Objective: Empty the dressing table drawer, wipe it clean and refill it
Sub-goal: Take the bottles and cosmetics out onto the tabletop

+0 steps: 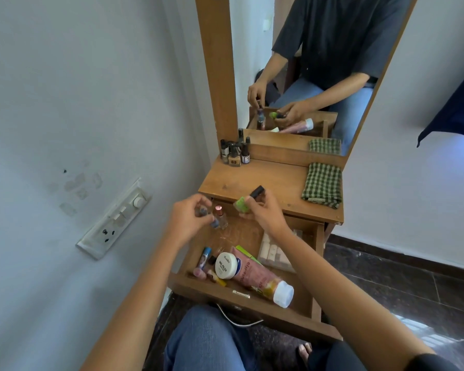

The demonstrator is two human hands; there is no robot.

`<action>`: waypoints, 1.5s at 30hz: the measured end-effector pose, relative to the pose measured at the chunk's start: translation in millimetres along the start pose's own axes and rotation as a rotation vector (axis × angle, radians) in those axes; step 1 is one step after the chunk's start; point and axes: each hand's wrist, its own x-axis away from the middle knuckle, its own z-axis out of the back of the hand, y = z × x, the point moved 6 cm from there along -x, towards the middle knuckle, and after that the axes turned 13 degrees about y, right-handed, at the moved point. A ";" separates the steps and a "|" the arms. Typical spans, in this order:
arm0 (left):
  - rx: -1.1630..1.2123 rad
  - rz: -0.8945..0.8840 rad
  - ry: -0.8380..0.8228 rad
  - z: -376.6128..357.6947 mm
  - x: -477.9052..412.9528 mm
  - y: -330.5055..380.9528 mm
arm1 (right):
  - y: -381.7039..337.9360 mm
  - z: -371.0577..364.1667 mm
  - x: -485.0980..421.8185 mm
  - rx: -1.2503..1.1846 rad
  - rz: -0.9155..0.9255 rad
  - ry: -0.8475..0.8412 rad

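Illumination: soft, even daylight, moderately bright, with a cool blue-grey cast on the walls. Its source is not in view.

Glare: one bright striped patch on the polished floor [413, 330], lower right.

Shadows: faint and diffuse. The deepest lies under the table [265, 180] top, at the back of the drawer [241, 293].

Focus: the lettering on the white jar [226, 265] is legible. The left hand [188, 218] and the small bottles [214, 223] in its grip are smeared by motion. The right hand [265, 212] and its black-capped bottle [257, 192] are sharper.

Distortion: wide-angle. The mirror frame [217, 76] leans, the switchboard [115, 218] tilts, and the dark cloth [456, 103] at the right edge is soft.
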 end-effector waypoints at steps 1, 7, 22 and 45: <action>0.071 0.000 0.045 0.0 -6.6 7.4 | -6.1 -0.4 -6.9 -0.044 -0.023 0.015; 0.310 0.077 0.215 -24.1 -52.8 30.8 | -32.9 4.9 -53.5 -0.071 -0.154 0.115; 0.237 0.000 0.272 -79.6 -109.3 23.1 | -29.0 6.7 -101.8 0.455 0.310 0.135; 0.181 0.012 0.431 -103.2 -138.8 -3.1 | -25.8 -22.1 -147.8 0.481 0.470 0.217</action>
